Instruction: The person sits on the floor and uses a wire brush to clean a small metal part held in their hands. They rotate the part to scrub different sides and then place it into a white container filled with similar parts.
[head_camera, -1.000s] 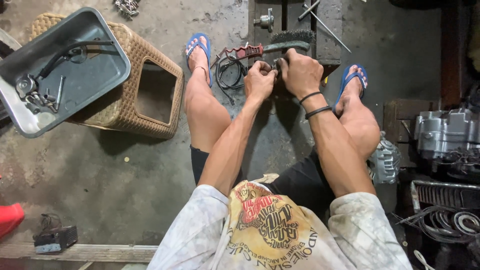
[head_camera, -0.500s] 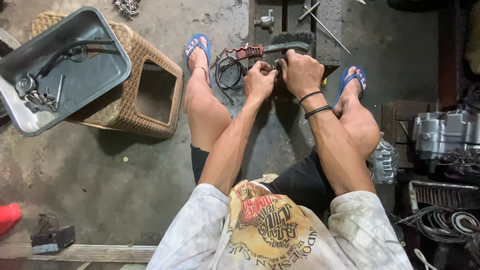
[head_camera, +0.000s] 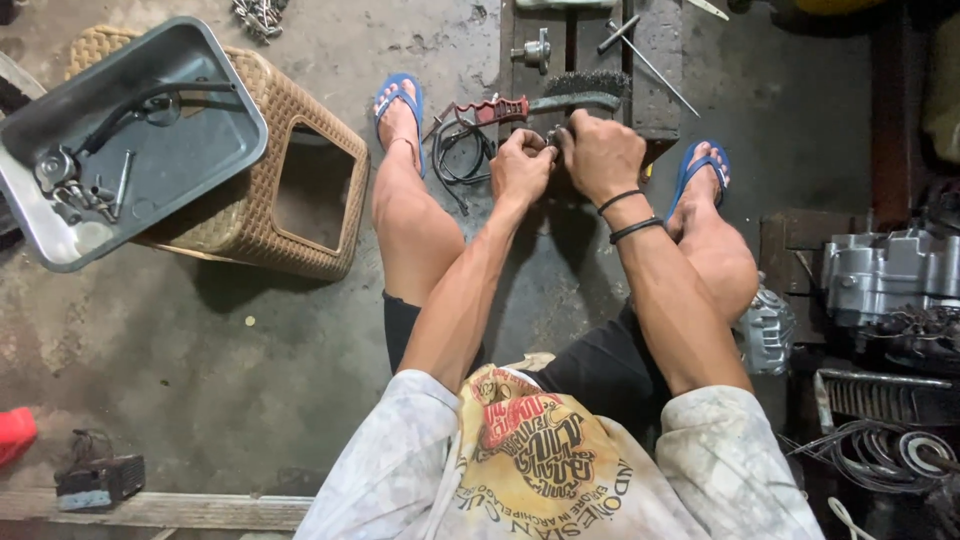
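A small metal part (head_camera: 553, 135) sits between both hands above the floor. The left hand (head_camera: 520, 165) and right hand (head_camera: 598, 152) pinch it together, seemingly mid-adjustment; a steady grip seems needed. A wire brush (head_camera: 545, 100) lies just beyond.

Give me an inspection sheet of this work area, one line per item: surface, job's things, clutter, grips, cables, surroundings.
Surface: stained concrete floor; person seated, feet in blue sandals.
Job's things: small metal part pinched between both hands, mostly hidden.
Clutter: wire brush with red handle just beyond the hands; metal tray holding bolts and a black hose, resting on a wicker stool; loose rods on a dark slab.
Grips: left hand and right hand both closed on the part.
Cables: black cable coil by the left foot; wire bundle at lower right.
Surroundings: engine case at right; small dark box at lower left.
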